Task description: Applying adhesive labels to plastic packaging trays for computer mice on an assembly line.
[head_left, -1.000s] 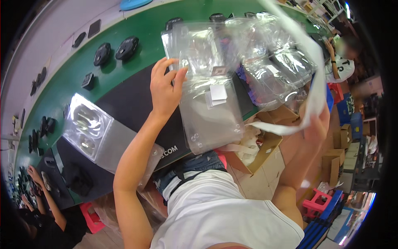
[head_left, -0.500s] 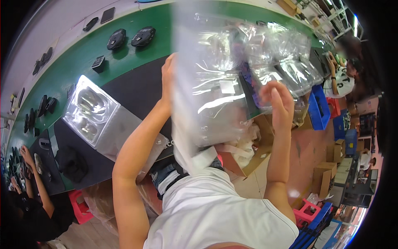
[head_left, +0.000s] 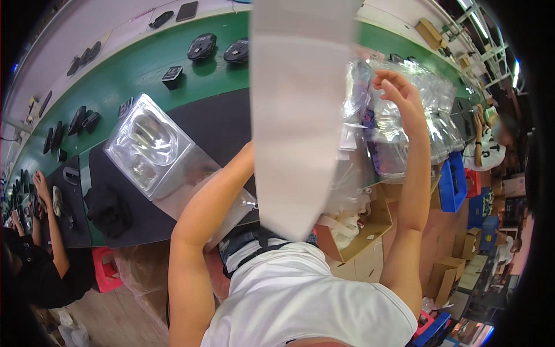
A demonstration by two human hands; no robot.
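A wide pale strip [head_left: 298, 121], blurred and close to the view, hangs down the middle. My left forearm [head_left: 217, 194] reaches up behind it, so the left hand and whatever it holds are hidden. To the right, my right hand [head_left: 399, 95] is raised in front of a pile of clear plastic packs [head_left: 425, 124]. Its fingers are half bent with the thumb apart, and nothing shows between them. Left of my left arm, an opened clear plastic clamshell [head_left: 165, 159] with moulded hollows lies on the black mat [head_left: 225, 113].
Black oval devices [head_left: 202, 46] and a small black box [head_left: 172, 76] stand on the green table [head_left: 136, 72]. A black cloth-like bundle [head_left: 108, 213] lies at left. Below the packs are a cardboard box [head_left: 370, 231] and blue bin [head_left: 452, 182]. Other people work at both sides.
The view has shifted, so the table things sit farther right. The pale strip now covers my left hand, which showed at its edge before. My right hand has risen a little.
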